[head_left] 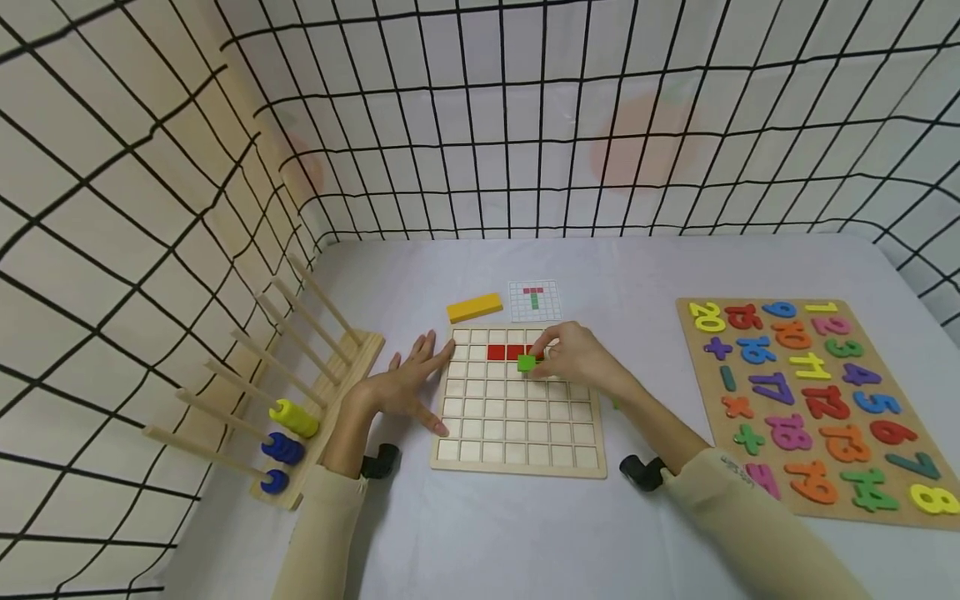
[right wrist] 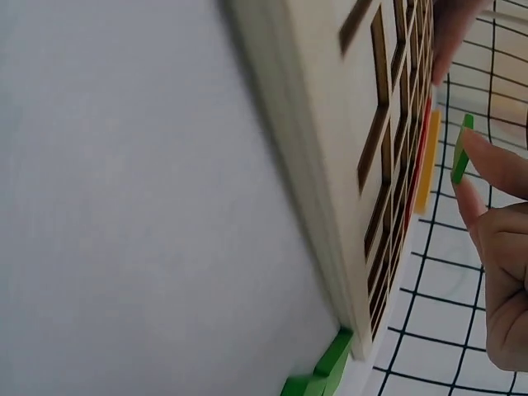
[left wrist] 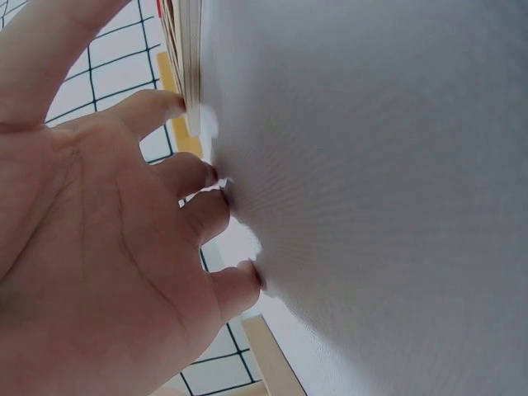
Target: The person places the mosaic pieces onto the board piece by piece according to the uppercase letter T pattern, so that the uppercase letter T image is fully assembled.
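Observation:
A square wooden grid board lies flat on the white table. Red tiles sit side by side in one of its upper rows, the right end of the row covered by my right hand. My right hand pinches a green tile between thumb and fingertip, close over the board just below the red ones. In the right wrist view that tile is held tilted on edge. My left hand has its fingers spread, with thumb and index finger at the board's left edge and the other fingertips on the table.
More green tiles lie against the board's right side. Behind it are a yellow block and a printed pattern card. A pegged counting stand stands left, a number puzzle board right. Black wire mesh rises behind.

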### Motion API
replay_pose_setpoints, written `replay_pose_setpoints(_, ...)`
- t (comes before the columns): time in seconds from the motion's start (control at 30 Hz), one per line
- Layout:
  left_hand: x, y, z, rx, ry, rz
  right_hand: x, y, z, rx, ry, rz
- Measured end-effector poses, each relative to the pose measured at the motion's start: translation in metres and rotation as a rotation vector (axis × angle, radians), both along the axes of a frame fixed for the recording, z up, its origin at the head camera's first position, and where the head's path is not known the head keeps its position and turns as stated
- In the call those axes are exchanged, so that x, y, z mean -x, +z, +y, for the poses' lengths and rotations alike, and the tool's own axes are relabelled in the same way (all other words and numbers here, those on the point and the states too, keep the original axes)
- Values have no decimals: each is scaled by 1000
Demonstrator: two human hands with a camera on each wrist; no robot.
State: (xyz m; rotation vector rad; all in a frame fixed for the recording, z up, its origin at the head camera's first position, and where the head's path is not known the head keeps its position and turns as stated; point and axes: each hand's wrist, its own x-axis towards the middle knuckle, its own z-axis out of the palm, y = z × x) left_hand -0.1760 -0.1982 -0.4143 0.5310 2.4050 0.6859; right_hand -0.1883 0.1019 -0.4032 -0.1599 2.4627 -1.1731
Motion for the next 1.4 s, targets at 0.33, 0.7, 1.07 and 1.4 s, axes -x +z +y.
replay_pose_setpoints(0.33, 1, -1, 0, 4, 12, -2, -1, -2, -19, -31, 9, 4)
replay_pose_setpoints(0.7, -1, 0, -2, 17, 12, 7, -1, -3, -25, -111, 49, 68)
replay_pose_setpoints(1.07, -2, 1, -1, 15, 10, 8, -1, -3, -26, -144, 56, 79)
replay_pose_setpoints(1.4, -2, 1, -2, 20, 10, 5, 1, -6, -25, -148, 49, 122)
